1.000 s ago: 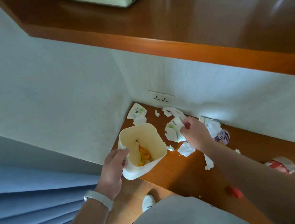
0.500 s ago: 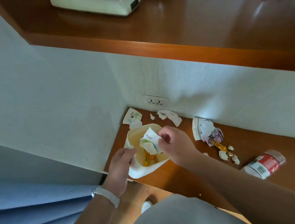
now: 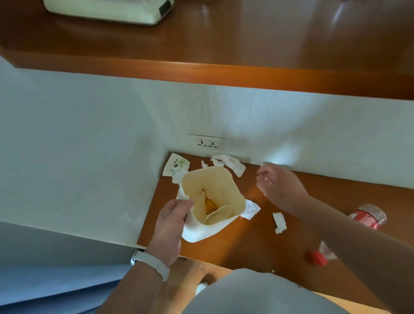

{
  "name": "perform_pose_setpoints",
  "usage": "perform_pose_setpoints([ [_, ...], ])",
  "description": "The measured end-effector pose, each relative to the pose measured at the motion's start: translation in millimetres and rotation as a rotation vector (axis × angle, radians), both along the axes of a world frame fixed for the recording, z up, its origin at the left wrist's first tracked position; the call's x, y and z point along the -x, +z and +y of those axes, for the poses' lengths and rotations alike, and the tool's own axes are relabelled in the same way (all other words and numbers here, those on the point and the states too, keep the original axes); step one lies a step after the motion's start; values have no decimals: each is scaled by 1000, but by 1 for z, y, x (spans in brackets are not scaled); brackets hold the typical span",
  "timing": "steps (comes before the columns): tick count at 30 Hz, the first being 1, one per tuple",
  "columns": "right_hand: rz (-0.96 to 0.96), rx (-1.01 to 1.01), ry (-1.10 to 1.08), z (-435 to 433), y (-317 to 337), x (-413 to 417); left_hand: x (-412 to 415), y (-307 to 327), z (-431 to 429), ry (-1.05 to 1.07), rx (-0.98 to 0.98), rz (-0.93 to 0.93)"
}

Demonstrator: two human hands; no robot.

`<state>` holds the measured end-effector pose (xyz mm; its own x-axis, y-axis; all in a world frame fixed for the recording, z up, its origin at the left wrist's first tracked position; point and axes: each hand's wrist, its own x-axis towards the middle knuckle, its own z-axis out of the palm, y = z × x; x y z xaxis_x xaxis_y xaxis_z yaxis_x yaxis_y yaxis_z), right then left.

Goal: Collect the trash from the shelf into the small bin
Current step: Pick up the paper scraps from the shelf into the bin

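While our left hand (image 3: 171,227) grips the small bin (image 3: 210,201) on the lower shelf (image 3: 328,197) | right hand (image 3: 281,185), fingers loosely apart, empty | torn paper strip (image 3: 229,162) lies nearest, leftward along the wall.

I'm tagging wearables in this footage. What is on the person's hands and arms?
Both forearms are bare, with no sleeves in view. The left hand has a white band around its wrist, like a watch or fitness strap. The right hand shows no band, ring or glove.

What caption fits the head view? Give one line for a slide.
Left hand tilts the small bin while the right hand reaches toward paper scraps on the shelf.
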<state>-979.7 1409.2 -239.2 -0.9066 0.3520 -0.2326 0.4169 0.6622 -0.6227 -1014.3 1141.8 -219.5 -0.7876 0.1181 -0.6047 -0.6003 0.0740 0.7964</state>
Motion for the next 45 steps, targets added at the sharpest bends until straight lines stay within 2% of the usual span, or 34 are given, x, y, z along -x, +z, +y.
perform_pose_setpoints([
  [5,-242,-145,-73,72,-51,-23,1,3,22,-39,25,34],
  [8,-295,-153,-113,91,-70,-32,1,3,34,-75,20,44],
  [16,-308,-29,-139,95,-100,-21,-2,5,58,-137,66,44],
  [23,-238,25,-232,92,-110,-28,-7,5,60,-97,53,16],
  [28,-223,20,-229,90,-99,-34,-11,3,55,-87,64,29],
  [38,77,229,-250,65,-14,-32,-7,-3,58,-172,65,50],
  [41,147,239,-166,43,19,-29,-7,-1,63,-202,47,48],
  [45,56,193,83,9,39,-28,-8,2,66,-217,44,47],
])
